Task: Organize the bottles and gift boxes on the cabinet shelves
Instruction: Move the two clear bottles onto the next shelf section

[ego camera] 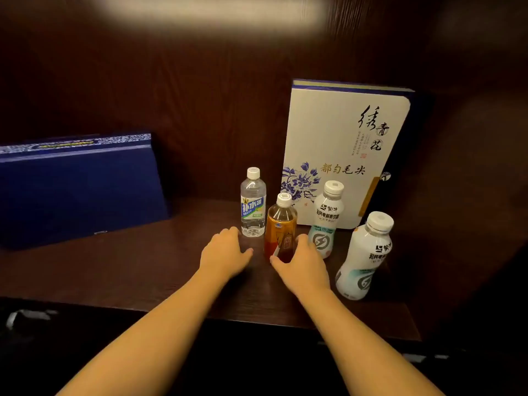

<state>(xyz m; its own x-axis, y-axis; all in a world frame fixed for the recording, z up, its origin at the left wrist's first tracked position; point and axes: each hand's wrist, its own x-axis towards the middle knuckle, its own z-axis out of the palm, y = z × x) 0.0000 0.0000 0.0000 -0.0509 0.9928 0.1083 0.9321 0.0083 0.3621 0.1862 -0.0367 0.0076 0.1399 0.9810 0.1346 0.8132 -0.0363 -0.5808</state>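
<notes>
Your right hand (300, 264) curls round the lower half of the tea bottle (281, 227), thumb on the near side and fingers wrapping behind the label. Your left hand (225, 252) lies spread and relaxed on the shelf (128, 267), holding nothing, its fingertips just beside the base of the water bottle (253, 202).

The tea bottle stands upright near the middle of the shelf. The water bottle is just behind and to its left, one white drink bottle (327, 221) is close on its right, and a second white bottle (365, 258) stands nearer the front edge. A tall white gift box (343, 144) stands against the back wall behind them, and a blue gift box (80, 190) leans at the far left.

The bottles crowd each other, so lift the tea bottle straight up before carrying it sideways; a slide would likely knock the white bottle on the right. Grip low and firm, as the smooth label may slip. Use your free left hand to steady the water bottle. Set each bottle down flat, clear of its neighbours, in a neat row before the white box.
</notes>
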